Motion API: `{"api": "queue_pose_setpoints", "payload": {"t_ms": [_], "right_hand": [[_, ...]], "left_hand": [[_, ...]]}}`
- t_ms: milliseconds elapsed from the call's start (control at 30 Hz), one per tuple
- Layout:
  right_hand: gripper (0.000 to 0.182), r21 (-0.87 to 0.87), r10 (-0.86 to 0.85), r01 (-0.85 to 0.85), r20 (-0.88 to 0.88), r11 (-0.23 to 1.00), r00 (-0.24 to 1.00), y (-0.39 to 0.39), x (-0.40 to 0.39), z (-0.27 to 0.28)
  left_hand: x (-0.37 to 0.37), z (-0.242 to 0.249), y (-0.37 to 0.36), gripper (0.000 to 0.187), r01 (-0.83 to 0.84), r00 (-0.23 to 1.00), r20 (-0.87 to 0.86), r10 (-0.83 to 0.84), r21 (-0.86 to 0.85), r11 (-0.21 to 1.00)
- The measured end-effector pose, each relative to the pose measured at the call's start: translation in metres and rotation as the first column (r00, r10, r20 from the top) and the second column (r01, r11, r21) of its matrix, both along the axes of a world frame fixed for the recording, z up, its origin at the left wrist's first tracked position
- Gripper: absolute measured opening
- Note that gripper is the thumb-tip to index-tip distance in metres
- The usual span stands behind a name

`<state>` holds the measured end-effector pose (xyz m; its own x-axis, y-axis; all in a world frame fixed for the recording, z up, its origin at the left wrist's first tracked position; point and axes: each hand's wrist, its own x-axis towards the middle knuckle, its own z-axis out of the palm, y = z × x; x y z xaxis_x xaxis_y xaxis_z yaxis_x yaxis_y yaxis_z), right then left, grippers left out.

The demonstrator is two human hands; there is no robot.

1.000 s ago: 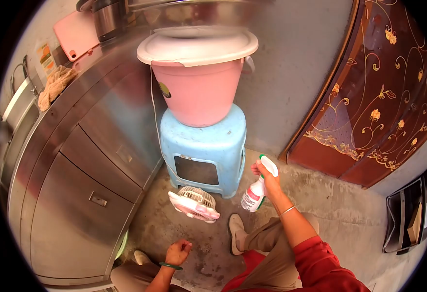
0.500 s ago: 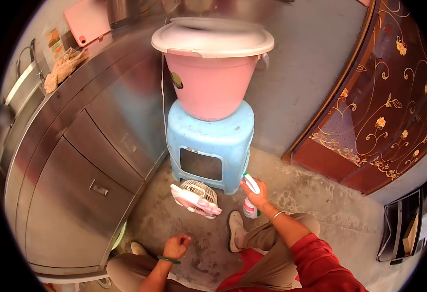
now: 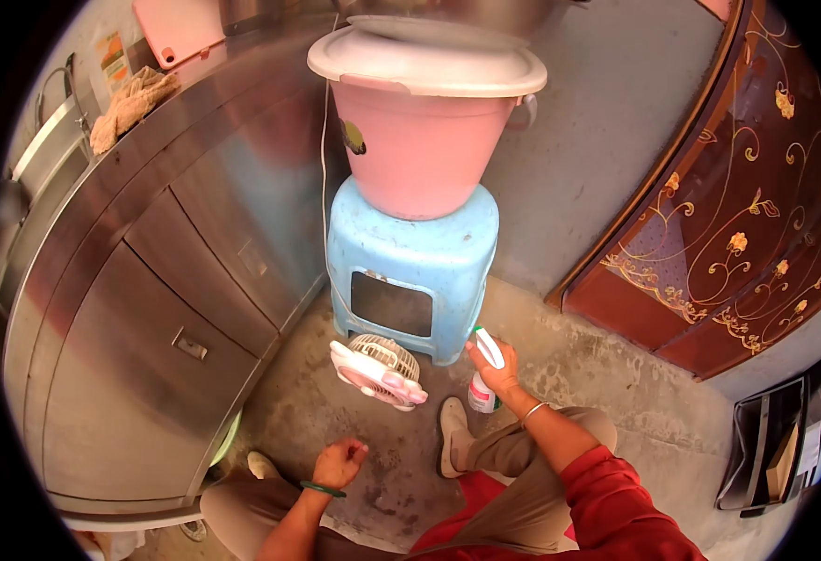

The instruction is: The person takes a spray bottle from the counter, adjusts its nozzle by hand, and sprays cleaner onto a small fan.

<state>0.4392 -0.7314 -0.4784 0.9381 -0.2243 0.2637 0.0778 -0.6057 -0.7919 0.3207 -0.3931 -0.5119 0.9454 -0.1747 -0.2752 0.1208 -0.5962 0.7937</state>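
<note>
My right hand (image 3: 496,367) is wrapped round the neck of a white spray bottle (image 3: 482,396) with a pink label and a green tip, held upright just right of the stool. My left hand (image 3: 338,464) is above my left leg, its fingers curled, with no object visible in it. Between and beyond my hands a small pink and white fan (image 3: 380,374) sits low, tilted, in front of the blue plastic stool (image 3: 415,234). Neither hand touches the fan. On the stool stands a pink bucket (image 3: 420,150) with a white lid (image 3: 426,67).
A metal cabinet (image 3: 139,365) runs along the left, with a cloth (image 3: 135,107) and a pink board (image 3: 179,28) on top. A white cord (image 3: 324,178) hangs beside the bucket. At right are a patterned curtain (image 3: 710,243) and a black bag (image 3: 770,449).
The view has tilted slightly, so the bucket and stool appear higher and further right. Both hands keep nearly the same pose, and the spray bottle stays in my right hand.
</note>
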Motion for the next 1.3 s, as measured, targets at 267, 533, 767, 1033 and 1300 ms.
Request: {"api": "queue_pose_setpoints", "payload": {"t_ms": [267,533,767,1033,1300], "right_hand": [[0.026,0.073,0.01,-0.006,-0.061,0.997,0.998,-0.002,0.002,0.006],[0.028,0.244,-0.043,0.022,0.083,0.97,0.996,-0.008,0.013,0.016],[0.027,0.305,-0.066,0.025,0.128,0.952,0.99,-0.002,0.019,0.037],[0.024,0.292,0.0,0.01,-0.035,0.956,0.999,-0.01,0.022,0.036],[0.021,0.415,0.064,-0.046,-0.031,0.909,0.997,-0.012,0.018,0.032]], "left_hand": [[0.0,0.012,-0.005,0.025,0.001,1.0,0.004,-0.001,0.066,0.998],[0.003,0.009,-0.011,0.022,0.005,1.0,0.005,-0.005,0.018,1.0],[0.002,0.009,-0.01,0.023,0.02,1.0,0.002,-0.02,0.046,0.999],[0.003,0.018,-0.012,0.024,-0.003,1.0,-0.017,0.004,0.056,0.998],[0.003,0.019,-0.012,0.025,-0.009,0.995,-0.099,0.013,0.048,0.999]]}}
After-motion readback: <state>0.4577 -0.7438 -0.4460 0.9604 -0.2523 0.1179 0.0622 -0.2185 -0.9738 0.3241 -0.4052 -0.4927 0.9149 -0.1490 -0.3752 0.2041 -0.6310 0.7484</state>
